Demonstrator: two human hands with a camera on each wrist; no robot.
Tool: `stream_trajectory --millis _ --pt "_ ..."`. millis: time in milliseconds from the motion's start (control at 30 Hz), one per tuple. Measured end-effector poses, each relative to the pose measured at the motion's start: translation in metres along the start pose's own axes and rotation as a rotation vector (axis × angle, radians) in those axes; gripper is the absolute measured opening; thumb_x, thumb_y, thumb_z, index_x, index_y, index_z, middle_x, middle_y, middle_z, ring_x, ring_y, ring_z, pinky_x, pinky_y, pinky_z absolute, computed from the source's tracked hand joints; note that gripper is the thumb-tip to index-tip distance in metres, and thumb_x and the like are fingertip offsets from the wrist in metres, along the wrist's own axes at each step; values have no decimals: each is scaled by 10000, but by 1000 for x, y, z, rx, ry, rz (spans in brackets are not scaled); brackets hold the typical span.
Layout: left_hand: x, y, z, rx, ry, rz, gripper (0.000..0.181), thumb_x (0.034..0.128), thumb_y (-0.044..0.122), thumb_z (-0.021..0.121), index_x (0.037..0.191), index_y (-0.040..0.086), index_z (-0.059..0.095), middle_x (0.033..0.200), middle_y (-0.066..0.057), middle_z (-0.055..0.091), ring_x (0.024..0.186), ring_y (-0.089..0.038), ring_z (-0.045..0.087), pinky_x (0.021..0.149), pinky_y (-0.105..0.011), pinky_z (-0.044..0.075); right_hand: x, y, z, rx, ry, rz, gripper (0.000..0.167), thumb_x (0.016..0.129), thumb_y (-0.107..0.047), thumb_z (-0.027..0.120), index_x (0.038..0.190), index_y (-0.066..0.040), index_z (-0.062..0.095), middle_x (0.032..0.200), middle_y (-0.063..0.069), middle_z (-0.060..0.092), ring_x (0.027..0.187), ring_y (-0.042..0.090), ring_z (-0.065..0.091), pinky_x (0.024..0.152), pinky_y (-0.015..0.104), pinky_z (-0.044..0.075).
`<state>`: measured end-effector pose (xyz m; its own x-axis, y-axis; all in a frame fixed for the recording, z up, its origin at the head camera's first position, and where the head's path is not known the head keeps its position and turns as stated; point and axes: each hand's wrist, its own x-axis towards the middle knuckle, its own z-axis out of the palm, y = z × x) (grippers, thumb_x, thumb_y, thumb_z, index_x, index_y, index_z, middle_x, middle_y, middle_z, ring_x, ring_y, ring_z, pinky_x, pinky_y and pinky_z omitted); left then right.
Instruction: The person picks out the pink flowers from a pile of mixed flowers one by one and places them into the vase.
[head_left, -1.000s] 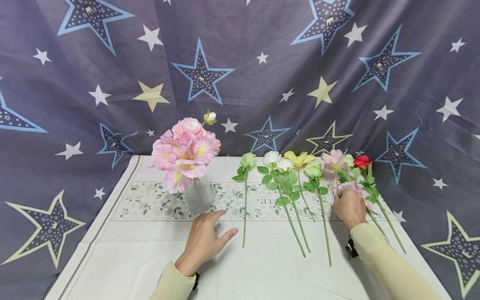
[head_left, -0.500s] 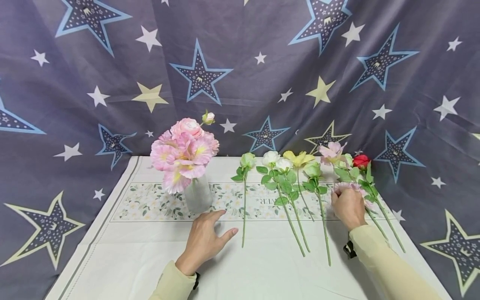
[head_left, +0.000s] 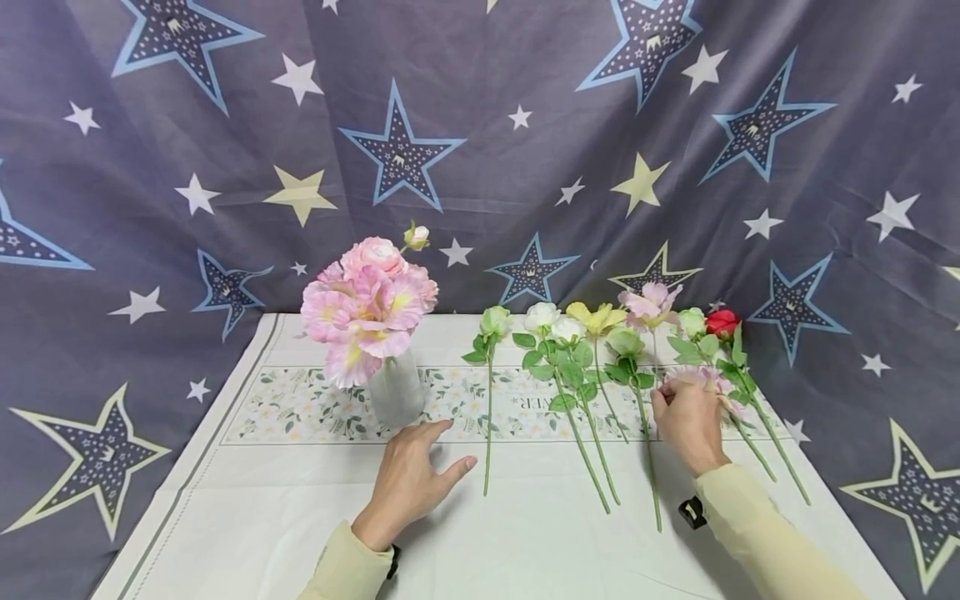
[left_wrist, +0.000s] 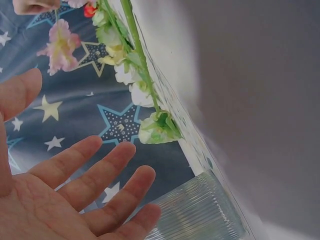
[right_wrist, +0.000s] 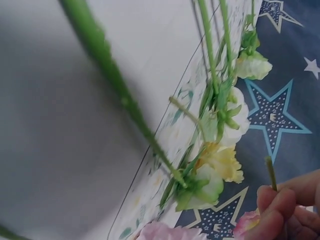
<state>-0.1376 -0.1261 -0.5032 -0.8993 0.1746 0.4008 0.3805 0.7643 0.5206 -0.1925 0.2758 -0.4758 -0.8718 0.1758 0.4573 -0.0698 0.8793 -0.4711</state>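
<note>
My right hand (head_left: 692, 423) pinches the thin stem of a pink flower (head_left: 649, 305), whose bloom stands above the fingers. In the right wrist view, the stem's cut end (right_wrist: 270, 172) sticks out from the fingertips of that hand (right_wrist: 290, 212). Just beyond the knuckles lies another pink flower (head_left: 705, 379). My left hand (head_left: 411, 481) holds nothing, its thumb and fingers spread, in front of the ribbed glass vase (head_left: 396, 392). Pink blooms (head_left: 367, 308) fill the vase. The left wrist view shows this palm (left_wrist: 75, 200) open beside the vase (left_wrist: 200, 210).
A row of flowers lies on the white cloth (head_left: 300, 517): a green rose (head_left: 496, 321), white roses (head_left: 542, 317), a yellow flower (head_left: 597, 318), another green rose (head_left: 626, 342) and a red rose (head_left: 723, 323). A star-patterned curtain (head_left: 480, 167) hangs behind.
My right hand has shifted a little left, and the pink flower in it has risen and moved left, away from the red rose. The left hand has stayed in place.
</note>
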Motion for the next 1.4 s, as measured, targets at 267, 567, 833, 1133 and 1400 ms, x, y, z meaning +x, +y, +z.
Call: stream_trajectory --millis 267,567,833,1133,1400 --pt "0 0 2 -10 -18 -9 609 816 411 865 1264 34 698 1239 -132 710 1170 -376 640 1083 -578 419 -10 -11 1 59 14 -58 108 900 -32 730 802 14 731 658 100 691 586 278 653 1087 552 415" --pt "2 2 5 -5 -24 -12 625 821 425 858 1277 32 690 1263 -140 697 1192 -382 624 1081 -587 413 -21 -27 4 94 -6 -63 117 909 -50 729 801 -7 730 636 51 671 496 136 576 471 312 474" --pt "4 9 8 -18 -41 -14 617 832 427 844 1288 44 684 1276 -156 687 1219 -387 603 1105 -577 391 -34 -37 9 126 25 -74 128 890 -45 762 766 -49 732 589 4 641 462 98 529 458 288 438" --pt "4 12 11 -22 -52 -26 619 842 443 831 1302 58 679 1292 -164 677 1231 -399 590 1080 -600 404 -45 -49 17 179 46 -100 114 857 -11 780 761 -58 740 581 -21 635 471 77 523 452 267 429" --pt "5 15 15 -42 -87 -35 623 863 463 810 1330 77 667 1319 -144 668 1253 -391 573 1094 -596 390 -57 -61 21 210 55 -128 111 853 -6 794 769 -59 746 577 -40 621 472 43 502 446 247 426"
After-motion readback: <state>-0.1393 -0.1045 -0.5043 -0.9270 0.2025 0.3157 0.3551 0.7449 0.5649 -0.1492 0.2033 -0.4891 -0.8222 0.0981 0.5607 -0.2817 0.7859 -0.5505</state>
